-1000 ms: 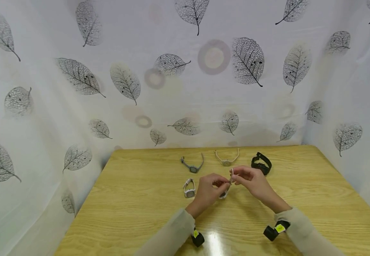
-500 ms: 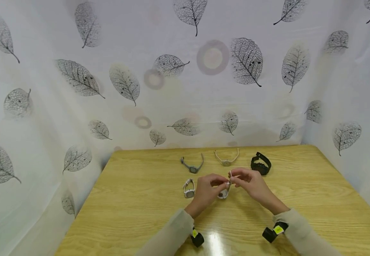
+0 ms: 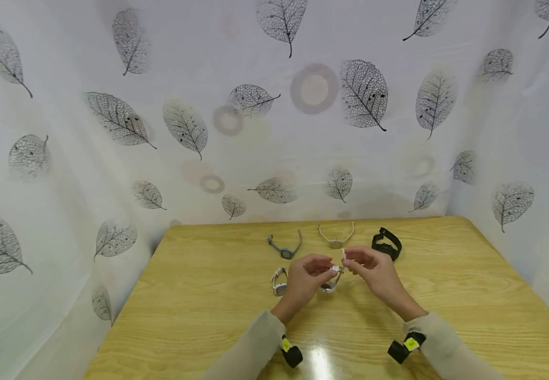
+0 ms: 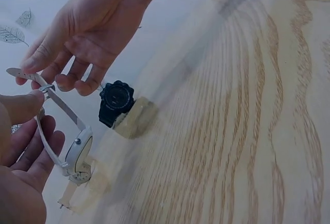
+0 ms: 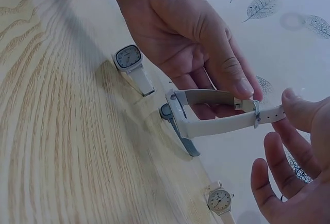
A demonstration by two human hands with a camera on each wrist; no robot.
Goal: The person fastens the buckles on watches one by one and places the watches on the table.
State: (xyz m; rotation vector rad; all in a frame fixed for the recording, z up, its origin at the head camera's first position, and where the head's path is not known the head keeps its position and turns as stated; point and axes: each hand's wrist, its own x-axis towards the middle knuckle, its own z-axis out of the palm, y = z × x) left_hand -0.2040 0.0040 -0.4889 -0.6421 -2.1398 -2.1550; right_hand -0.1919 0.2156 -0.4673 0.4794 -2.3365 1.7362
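A white wristwatch [image 5: 219, 127] hangs between both hands, its strap looped through the buckle [image 4: 47, 88]. My left hand [image 3: 301, 282] pinches the strap near the buckle between thumb and fingers. With thumb and forefinger, my right hand [image 3: 376, 274] pinches the free, holed end of the strap [image 5: 270, 114]. The watch case [image 4: 78, 152] dangles below, over the table, its dial turned mostly edge-on in the left wrist view. Just left of my left hand stands another white watch [image 3: 280, 288] with a squarish face, partly covered by that hand.
Behind the hands, a grey-blue watch [image 3: 286, 253], a pale thin-strapped watch [image 3: 335, 244] and a black watch [image 3: 386, 245] lie in a row on the wooden table [image 3: 198, 306]. A leaf-patterned white curtain [image 3: 274, 158] hangs behind and beside the table.
The strap end has shifted a little between the fingers, and the buckle shows more plainly at my left fingertips. My left hand has moved slightly left; the other watches stay put.
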